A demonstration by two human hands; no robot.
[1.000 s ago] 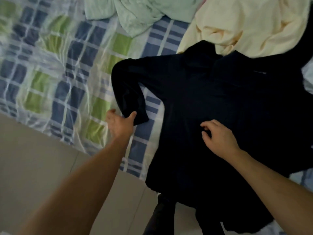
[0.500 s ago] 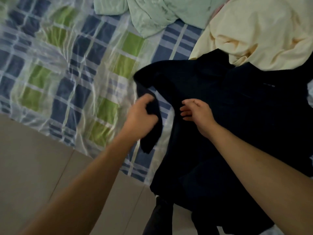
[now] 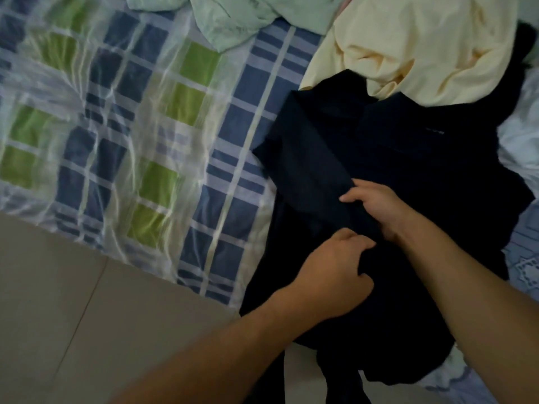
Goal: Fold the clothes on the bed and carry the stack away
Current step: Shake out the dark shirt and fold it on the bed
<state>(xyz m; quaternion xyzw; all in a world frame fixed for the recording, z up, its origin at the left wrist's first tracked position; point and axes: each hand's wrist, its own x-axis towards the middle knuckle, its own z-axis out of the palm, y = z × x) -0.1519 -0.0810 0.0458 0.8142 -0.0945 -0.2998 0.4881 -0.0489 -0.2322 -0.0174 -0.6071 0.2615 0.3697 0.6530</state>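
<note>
A dark navy long-sleeved garment (image 3: 393,147) lies spread on the bed, its lower part hanging over the edge. Its left sleeve is folded in across the body. My left hand (image 3: 332,275) grips the dark cloth at the sleeve's end with curled fingers. Just above it, my right hand (image 3: 379,208) pinches the folded sleeve near its cuff. A pale yellow garment (image 3: 408,48) lies crumpled beyond the navy one, overlapping its collar. A mint green garment (image 3: 248,16) lies bunched at the top.
The bed carries a blue, green and white checked sheet (image 3: 122,135). Its edge runs diagonally from left to lower middle, with a beige tiled floor (image 3: 58,316) below. White cloth (image 3: 522,141) shows at the right edge.
My left hand has carried the left sleeve from the sheet rightward over the garment's body. My right hand has moved onto the folded sleeve and taken hold of it.
</note>
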